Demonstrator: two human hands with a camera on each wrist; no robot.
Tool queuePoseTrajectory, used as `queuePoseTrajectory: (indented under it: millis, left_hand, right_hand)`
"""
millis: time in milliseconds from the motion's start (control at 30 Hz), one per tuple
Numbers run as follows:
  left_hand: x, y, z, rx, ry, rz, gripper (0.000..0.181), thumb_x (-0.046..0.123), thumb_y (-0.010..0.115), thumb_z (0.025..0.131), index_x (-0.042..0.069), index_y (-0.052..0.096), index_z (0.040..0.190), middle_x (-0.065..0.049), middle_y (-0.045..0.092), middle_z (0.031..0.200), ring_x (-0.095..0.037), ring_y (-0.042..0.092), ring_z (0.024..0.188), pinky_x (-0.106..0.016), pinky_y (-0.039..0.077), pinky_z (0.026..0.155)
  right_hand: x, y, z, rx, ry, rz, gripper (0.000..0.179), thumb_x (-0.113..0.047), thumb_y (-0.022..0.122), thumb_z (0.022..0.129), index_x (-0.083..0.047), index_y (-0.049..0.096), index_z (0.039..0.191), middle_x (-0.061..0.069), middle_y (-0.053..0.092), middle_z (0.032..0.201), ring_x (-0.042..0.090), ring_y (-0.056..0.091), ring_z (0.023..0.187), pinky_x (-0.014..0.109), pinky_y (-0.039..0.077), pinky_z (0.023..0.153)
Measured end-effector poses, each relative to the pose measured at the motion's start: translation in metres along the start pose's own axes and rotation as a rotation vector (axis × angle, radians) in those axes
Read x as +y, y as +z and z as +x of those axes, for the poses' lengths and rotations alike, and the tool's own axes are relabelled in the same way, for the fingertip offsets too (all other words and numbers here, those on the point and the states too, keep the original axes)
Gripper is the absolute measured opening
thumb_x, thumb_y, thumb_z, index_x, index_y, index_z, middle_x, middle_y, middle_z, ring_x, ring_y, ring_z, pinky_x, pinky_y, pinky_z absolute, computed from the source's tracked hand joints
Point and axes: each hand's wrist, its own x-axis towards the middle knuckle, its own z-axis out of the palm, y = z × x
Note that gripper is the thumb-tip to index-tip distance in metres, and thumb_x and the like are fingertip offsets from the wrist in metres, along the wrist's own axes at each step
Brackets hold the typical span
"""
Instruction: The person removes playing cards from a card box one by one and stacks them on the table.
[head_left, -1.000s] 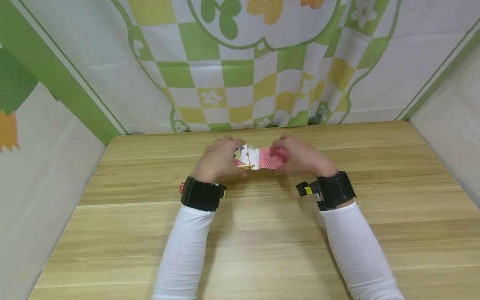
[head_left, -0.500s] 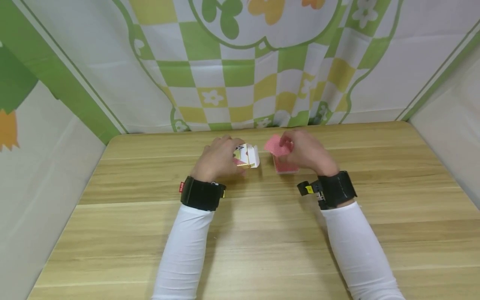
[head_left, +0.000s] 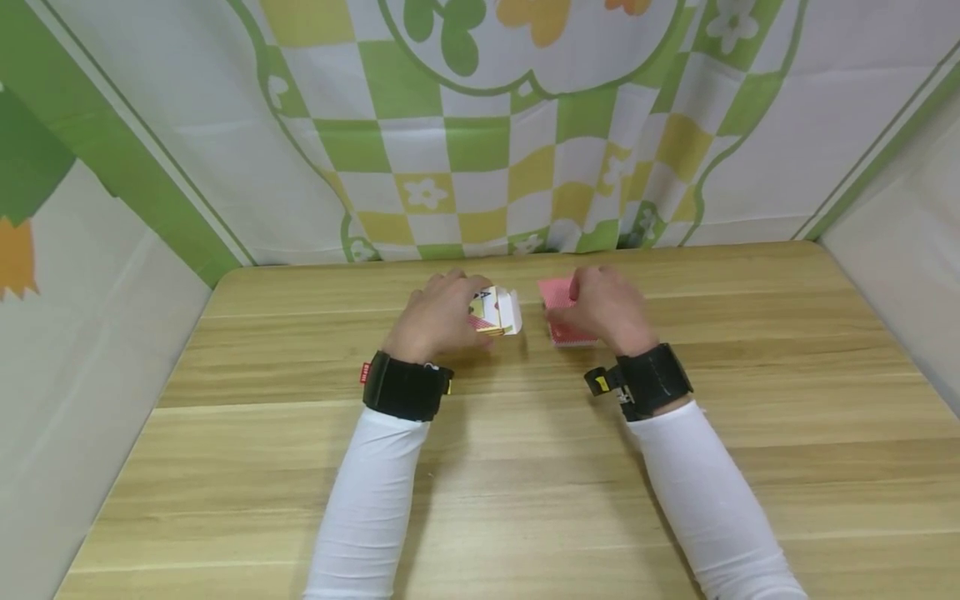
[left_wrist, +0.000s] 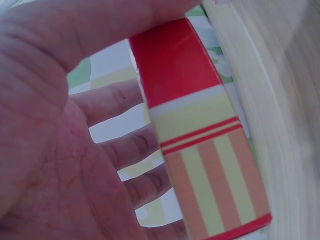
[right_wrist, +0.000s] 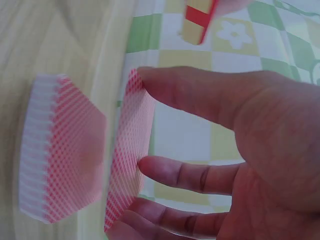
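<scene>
My left hand (head_left: pixel 437 321) grips a playing card box (head_left: pixel 489 313) with fingers and thumb on opposite sides. Its white end flap stands open toward the right. In the left wrist view the box's (left_wrist: pixel 200 130) red and striped narrow side faces the camera. My right hand (head_left: pixel 609 310) pinches red-backed playing cards (right_wrist: pixel 131 145) between thumb and fingertips, to the right of the box. Close beside these, in the right wrist view, a thicker deck of playing cards (right_wrist: pixel 75 155) with the same red pattern lies on the table. The right hand partly hides it in the head view.
The wooden table (head_left: pixel 480 483) ends at the back against a green, yellow and white checked curtain (head_left: pixel 480 158). White walls with green edging stand at both sides. Black straps (head_left: pixel 408 387) circle both wrists, below white sleeves.
The right hand has carried its cards rightward, away from the box's open end. Held askew half a second ago, they now sit more squarely over the deck. The left hand has stayed put.
</scene>
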Motion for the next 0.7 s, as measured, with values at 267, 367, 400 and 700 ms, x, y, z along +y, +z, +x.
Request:
queuePoseTrajectory:
  millis: [267,367,400,700]
  left_hand:
    - [0.002,0.000,0.000,-0.004,0.003,-0.002,0.072,0.037,0.079,0.063,0.018,0.052,0.128,-0.001,0.049,0.108,-0.022,0.044,0.097,-0.044,0.035,0.079]
    - [0.002,0.000,0.000,-0.005,0.003,-0.002,0.072,0.036,0.079,0.063,0.018,0.052,0.127,-0.001,0.049,0.108,-0.022,0.044,0.097,-0.044,0.035,0.079]
    - [0.002,0.000,0.000,-0.005,0.003,-0.001,0.072,0.036,0.079,0.063,0.018,0.052,0.127,-0.001,0.049,0.108,-0.022,0.044,0.097,-0.044,0.035,0.079]
    - [0.002,0.000,-0.001,-0.006,0.003,-0.008,0.072,0.036,0.079,0.063,0.019,0.052,0.127,0.000,0.049,0.107,-0.021,0.044,0.096,-0.043,0.035,0.080]
  right_hand:
    - [0.001,0.009,0.002,-0.001,0.026,-0.048,0.048,-0.053,0.066,0.072,-0.010,0.056,0.090,0.010,0.048,0.095,0.028,0.049,0.084,0.040,0.040,0.062]
    - [0.001,0.011,0.003,0.011,0.026,-0.060,0.048,-0.053,0.066,0.071,-0.010,0.057,0.090,0.010,0.048,0.095,0.028,0.049,0.083,0.041,0.041,0.061]
    - [0.001,0.012,0.003,0.013,0.026,-0.064,0.048,-0.053,0.066,0.071,-0.009,0.057,0.090,0.010,0.048,0.094,0.028,0.049,0.083,0.041,0.041,0.061]
    - [0.002,0.017,0.006,-0.001,0.036,-0.087,0.050,-0.053,0.065,0.073,-0.008,0.054,0.092,0.011,0.046,0.093,0.028,0.048,0.080,0.040,0.040,0.059]
